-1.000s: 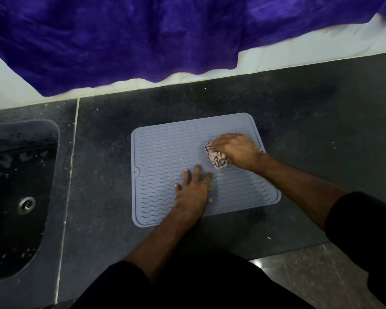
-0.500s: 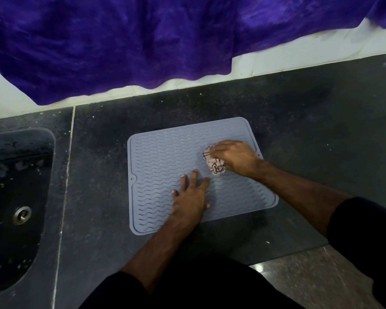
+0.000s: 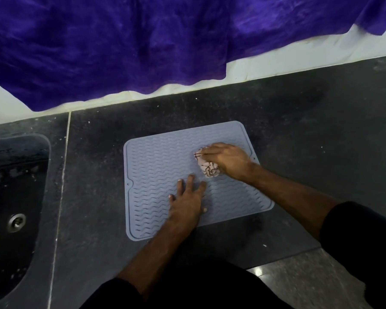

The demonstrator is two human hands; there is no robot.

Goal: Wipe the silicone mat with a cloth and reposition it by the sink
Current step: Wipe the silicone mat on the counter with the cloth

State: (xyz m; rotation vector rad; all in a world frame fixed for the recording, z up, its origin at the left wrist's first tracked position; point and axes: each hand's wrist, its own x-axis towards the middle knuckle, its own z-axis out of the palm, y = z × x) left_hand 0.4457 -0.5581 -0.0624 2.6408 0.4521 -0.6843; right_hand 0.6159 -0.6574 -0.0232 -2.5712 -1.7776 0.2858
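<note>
A grey-blue silicone mat (image 3: 156,170) with wavy ridges lies flat on the dark stone counter (image 3: 299,134), a hand's width right of the sink. My right hand (image 3: 228,159) is closed on a crumpled pale patterned cloth (image 3: 206,166) and presses it onto the mat's upper right area. My left hand (image 3: 186,202) lies flat on the mat's lower middle, fingers spread and pointing away from me, holding nothing.
A black sink (image 3: 11,197) with a metal drain (image 3: 16,223) is set into the counter at the left. A purple fabric (image 3: 132,41) hangs over the white wall behind. The counter's front edge and a speckled floor (image 3: 310,282) are at lower right.
The cloth under my right hand stays on the mat's upper right, shifting only slightly. My left hand stays flat on the mat. The view tilted a little, so everything sits lower in frame.
</note>
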